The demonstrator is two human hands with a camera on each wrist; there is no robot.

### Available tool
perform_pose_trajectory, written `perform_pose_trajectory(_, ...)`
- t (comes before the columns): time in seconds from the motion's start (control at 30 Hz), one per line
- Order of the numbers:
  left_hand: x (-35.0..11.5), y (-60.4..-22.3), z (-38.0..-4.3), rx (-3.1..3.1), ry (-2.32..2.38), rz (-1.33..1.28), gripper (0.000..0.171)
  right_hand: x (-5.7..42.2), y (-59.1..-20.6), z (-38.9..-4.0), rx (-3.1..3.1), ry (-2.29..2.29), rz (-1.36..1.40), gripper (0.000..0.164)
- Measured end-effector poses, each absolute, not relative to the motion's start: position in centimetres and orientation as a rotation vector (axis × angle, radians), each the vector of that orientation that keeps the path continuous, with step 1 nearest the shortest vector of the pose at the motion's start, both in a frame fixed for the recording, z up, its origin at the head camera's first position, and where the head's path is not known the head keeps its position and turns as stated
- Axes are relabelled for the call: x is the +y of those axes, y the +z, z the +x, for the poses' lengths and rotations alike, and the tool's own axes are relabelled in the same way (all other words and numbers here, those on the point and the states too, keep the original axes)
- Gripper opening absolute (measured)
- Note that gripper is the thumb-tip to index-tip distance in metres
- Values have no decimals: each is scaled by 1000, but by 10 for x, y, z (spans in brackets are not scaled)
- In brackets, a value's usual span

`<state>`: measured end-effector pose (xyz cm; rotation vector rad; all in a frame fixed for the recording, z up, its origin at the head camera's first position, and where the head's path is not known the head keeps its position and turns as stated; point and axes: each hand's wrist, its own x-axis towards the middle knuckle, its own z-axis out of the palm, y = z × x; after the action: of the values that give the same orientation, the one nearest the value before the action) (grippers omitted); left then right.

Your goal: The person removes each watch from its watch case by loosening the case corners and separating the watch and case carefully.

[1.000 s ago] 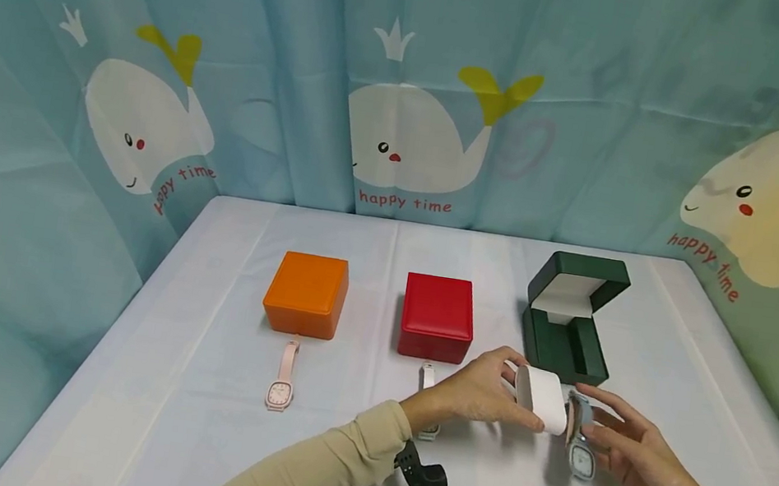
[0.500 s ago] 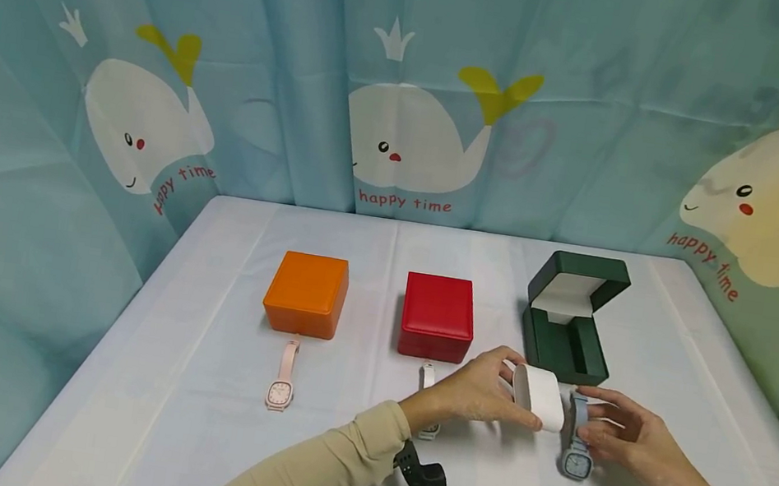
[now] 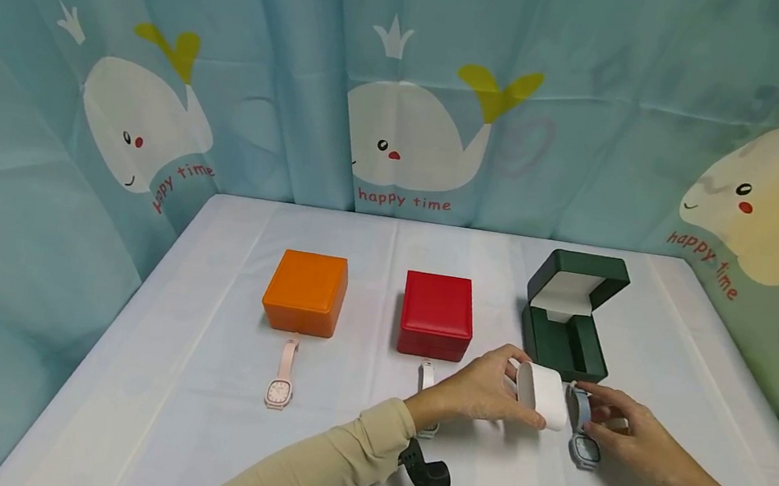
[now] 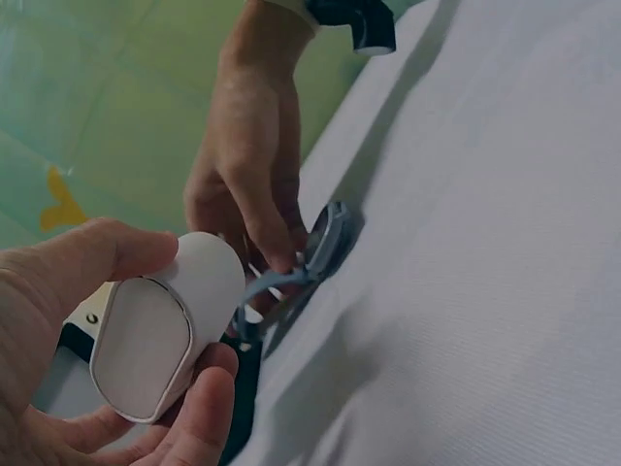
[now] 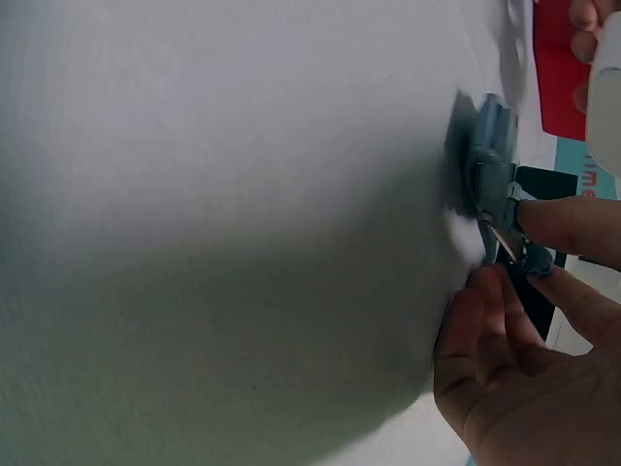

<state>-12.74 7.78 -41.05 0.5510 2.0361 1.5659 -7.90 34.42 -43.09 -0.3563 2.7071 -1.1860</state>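
Note:
My left hand (image 3: 477, 387) holds a white rounded watch cushion (image 3: 544, 398) between thumb and fingers, just in front of the open green watch box (image 3: 610, 292). In the left wrist view, the cushion's flat oval end (image 4: 141, 349) faces the camera. To its right, my right hand (image 3: 642, 440) pinches the strap of a light-blue watch (image 3: 584, 451) between thumb and index finger. The strap's upper end stands close beside the cushion, while the watch face is low near the tablecloth. In the right wrist view, the other fingers (image 5: 493, 311) are bent beside the strap.
A closed red box (image 3: 435, 313) and a closed orange box (image 3: 306, 291) stand left of the green one. Before them lie a white watch (image 3: 426, 377), partly hidden by my left wrist, and a pink watch (image 3: 280, 391). A patterned curtain (image 3: 265, 118) hangs behind the table.
The blue watch dropped lower and flatter, then its face swung slightly right and away from me, the strap staying pinched. My left hand and the cushion barely moved.

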Motion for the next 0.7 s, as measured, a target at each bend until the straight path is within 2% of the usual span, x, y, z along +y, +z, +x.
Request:
perform_pose_trajectory(0.3,86,-406,-133,2213,1469,681,68,341,-436,-79,2751,-1117,-386,49)
perform_pose_trajectory(0.57,94,-406,-141,2337,1429,765,78,339,-431,-77,2782,-1094,-312,50)
perform_pose_trajectory(0.7,97,-406,-148,2351,1453,811,76,340,-430,-79,2900,-1080,-320,42)
